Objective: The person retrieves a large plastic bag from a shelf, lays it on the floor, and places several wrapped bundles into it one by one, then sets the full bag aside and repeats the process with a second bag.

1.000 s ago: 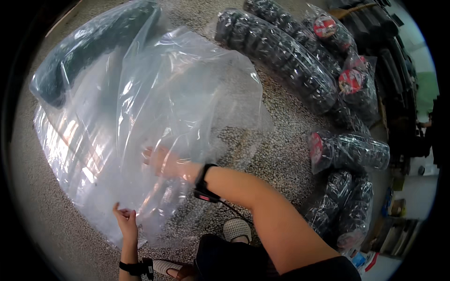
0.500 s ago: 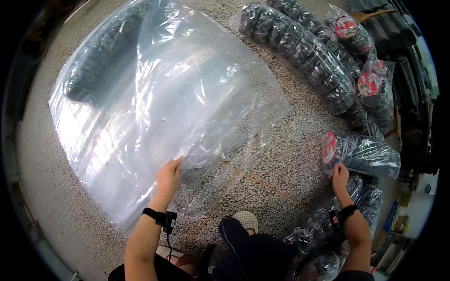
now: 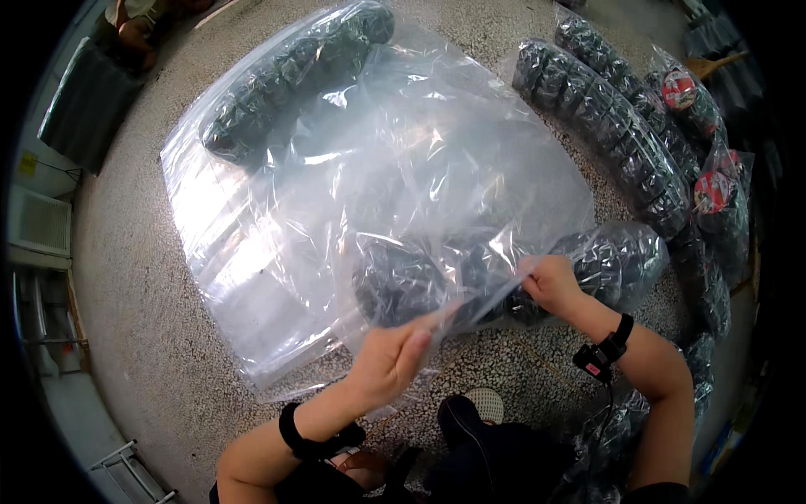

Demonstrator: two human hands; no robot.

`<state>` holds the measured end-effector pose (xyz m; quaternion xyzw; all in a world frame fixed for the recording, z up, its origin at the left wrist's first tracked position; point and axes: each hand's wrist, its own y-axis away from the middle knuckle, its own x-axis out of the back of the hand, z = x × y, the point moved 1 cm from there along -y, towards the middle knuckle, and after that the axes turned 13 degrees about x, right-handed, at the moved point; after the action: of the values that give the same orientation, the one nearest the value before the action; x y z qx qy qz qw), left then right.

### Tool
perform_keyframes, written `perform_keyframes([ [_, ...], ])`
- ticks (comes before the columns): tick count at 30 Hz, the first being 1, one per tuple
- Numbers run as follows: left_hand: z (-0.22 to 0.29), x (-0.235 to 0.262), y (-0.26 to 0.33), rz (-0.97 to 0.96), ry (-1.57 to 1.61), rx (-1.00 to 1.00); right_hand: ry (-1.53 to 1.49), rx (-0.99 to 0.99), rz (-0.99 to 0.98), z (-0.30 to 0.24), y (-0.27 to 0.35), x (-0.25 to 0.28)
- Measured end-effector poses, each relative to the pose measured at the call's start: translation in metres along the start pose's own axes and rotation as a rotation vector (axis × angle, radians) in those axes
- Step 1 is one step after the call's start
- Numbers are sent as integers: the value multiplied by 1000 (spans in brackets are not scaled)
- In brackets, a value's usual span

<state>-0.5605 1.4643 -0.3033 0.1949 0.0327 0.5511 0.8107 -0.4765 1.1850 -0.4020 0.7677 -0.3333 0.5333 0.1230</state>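
A large clear plastic bag [image 3: 277, 294] lies spread over the floor in front of me. Inside its far left side is a long wrapped row of dark, round, stacked pieces [image 3: 294, 76]. A second wrapped row of dark pieces [image 3: 617, 260] lies crosswise at the near edge, its left part under the bag's film and its right end sticking out. My left hand [image 3: 390, 361] is closed on the bag's near edge, in front of that row. My right hand [image 3: 554, 286] is closed on the same edge farther right, over the row. The film stretches between them.
More long wrapped rows [image 3: 604, 126] lie at the far right, beside wrapped packs with round red labels [image 3: 714, 191]. Others are beside my right leg. A dark ribbed stack [image 3: 88, 105] stands at far left, near a metal rack [image 3: 134, 470]. My shoe [image 3: 483, 407] is just below the bag.
My right hand has come left from the pack at the right to the bag's edge. A wrapped row now lies partly under the film. The whole view has shifted left.
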Motion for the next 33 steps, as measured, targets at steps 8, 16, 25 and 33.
perform_keyframes([
  [8,-16,-17,41,-182,-396,-243,-1357,-745,719,54,-156,-14],
  [16,-174,103,36,1136,-211,447,-741,-339,180,6,-117,-140],
  [25,-141,62,66,286,-492,510,-812,-60,571,-121,-252,-228],
  [33,-42,52,105,-134,-968,540,-1070,-189,-33,-132,-312,-242],
])
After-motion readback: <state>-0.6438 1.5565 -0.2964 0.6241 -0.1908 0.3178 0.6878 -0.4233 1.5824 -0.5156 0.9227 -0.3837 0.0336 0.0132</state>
